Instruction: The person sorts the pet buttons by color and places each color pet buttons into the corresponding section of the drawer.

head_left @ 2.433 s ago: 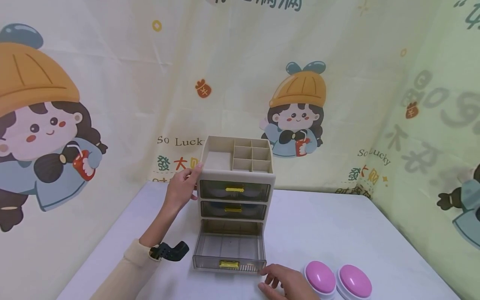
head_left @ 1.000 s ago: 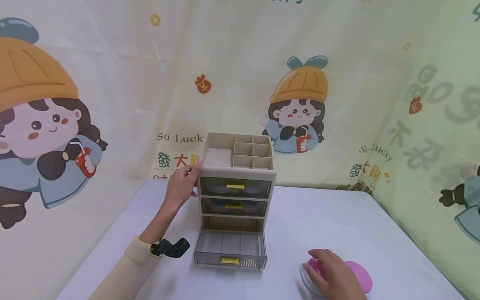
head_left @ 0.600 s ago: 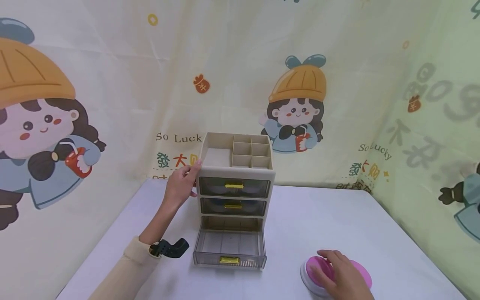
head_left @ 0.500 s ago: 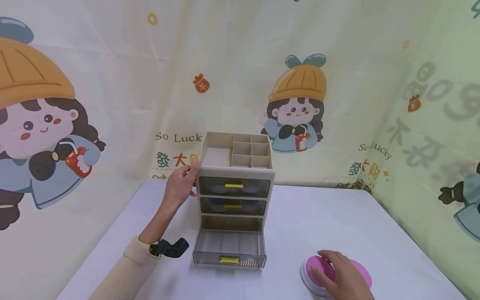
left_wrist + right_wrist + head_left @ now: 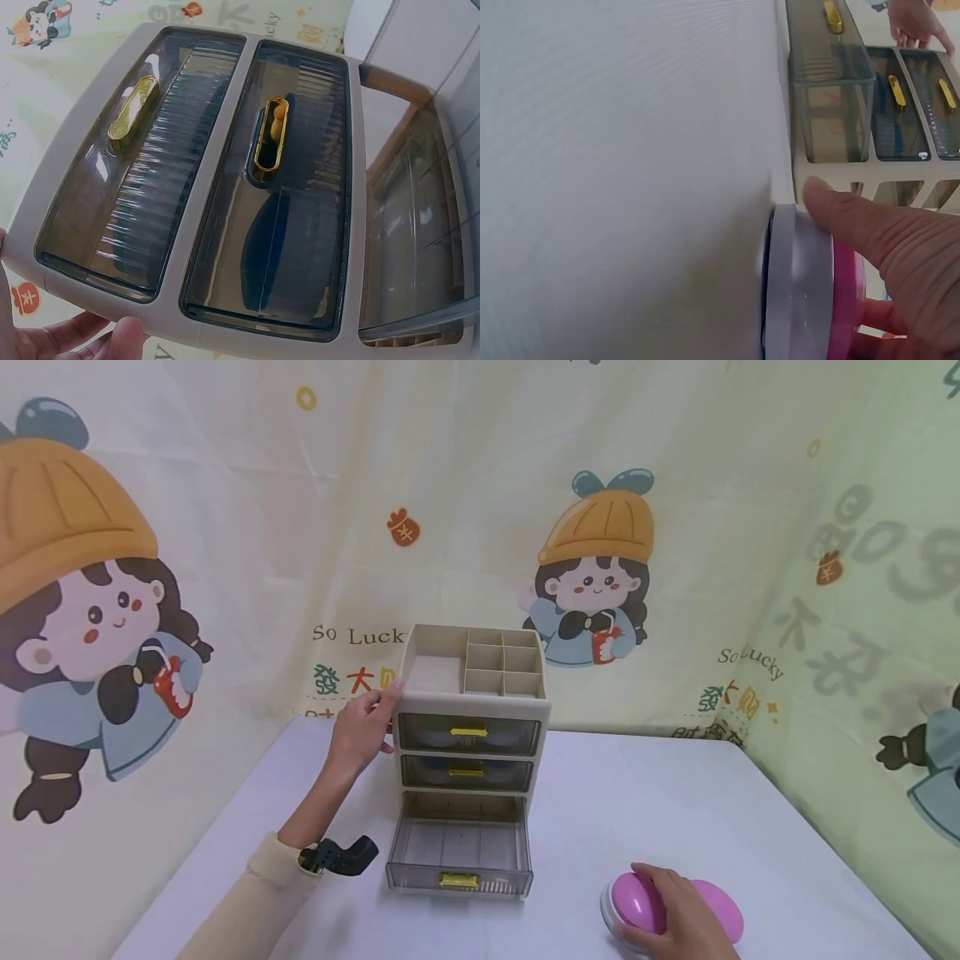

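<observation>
A beige desktop drawer organizer (image 5: 472, 706) stands mid-table. Its bottom drawer (image 5: 459, 852) is pulled out and bare inside; the two smoky drawers above are closed, with dark shapes behind their fronts in the left wrist view. My left hand (image 5: 362, 727) touches the organizer's left side near the top, one fingertip at the front corner and the other fingers loosely bent. At front right, my right hand (image 5: 686, 910) holds a round pink-topped button (image 5: 636, 902) with a white base, thumb (image 5: 855, 214) on one side, fingers on the other. A second pink button (image 5: 722, 910) is partly hidden behind that hand.
The organizer's top tray (image 5: 438, 672) has one large compartment and several small ones. A white table (image 5: 630, 802) carries everything, with patterned cloth (image 5: 465, 510) hanging around the back and sides. A black wrist strap (image 5: 341, 857) sits on my left wrist.
My right hand has moved right from the open drawer's front corner to the pink buttons, and its thumb and fingers have closed round the nearer one. My left hand has stayed at the organizer.
</observation>
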`<state>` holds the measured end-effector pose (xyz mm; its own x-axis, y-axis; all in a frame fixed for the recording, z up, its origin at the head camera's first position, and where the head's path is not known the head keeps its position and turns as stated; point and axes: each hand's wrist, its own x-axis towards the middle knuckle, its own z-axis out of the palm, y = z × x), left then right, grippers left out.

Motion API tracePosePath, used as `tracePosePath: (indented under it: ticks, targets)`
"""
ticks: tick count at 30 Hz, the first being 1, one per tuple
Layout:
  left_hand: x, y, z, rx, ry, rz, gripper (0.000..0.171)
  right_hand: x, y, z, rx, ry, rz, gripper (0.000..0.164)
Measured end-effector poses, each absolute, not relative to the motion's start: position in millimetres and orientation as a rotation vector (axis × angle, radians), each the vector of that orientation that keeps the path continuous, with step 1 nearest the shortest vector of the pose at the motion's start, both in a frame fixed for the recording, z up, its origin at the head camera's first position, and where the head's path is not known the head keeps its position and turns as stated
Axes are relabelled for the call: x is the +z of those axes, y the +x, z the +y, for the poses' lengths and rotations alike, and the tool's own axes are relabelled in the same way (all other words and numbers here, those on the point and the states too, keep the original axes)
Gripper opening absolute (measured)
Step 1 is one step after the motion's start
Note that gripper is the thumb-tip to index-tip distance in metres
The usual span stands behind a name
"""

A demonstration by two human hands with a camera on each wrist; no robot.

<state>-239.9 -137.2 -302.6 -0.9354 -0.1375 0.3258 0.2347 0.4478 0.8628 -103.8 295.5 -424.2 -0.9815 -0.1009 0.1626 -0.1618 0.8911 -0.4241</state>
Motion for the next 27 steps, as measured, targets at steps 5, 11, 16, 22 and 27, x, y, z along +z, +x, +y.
tracePosePath:
  ticks: [5, 11, 16, 22, 27]
  targets:
    - [-302.6, -239.3, -137.7, -1.486, -0.088, -2.348, 0.068, -426.8, -105.1, 294.9, 0.651, 0.218, -2.898, 0.089]
    - [-301.5, -238.8, -137.4, -1.496, -0.08, -2.346, 0.067, -424.2, -105.8, 295.7, 0.762, 0.144, -2.944, 0.09]
    - [-301.7, -239.0, -136.8, -1.498, -0.074, -2.349, 0.068, -417.8, -106.4, 295.7, 0.932, 0.041, -2.975, 0.088]
    - [-302.8, -238.0, -136.6, -1.497, -0.07, -2.345, 0.068, -407.9, -107.5, 299.6, 1.243, -0.024, -2.936, 0.076]
    - [-301.6, -238.5, -136.7, -1.492, -0.065, -2.345, 0.067, -402.2, -109.7, 302.6, 1.4, -0.036, -2.88, 0.068]
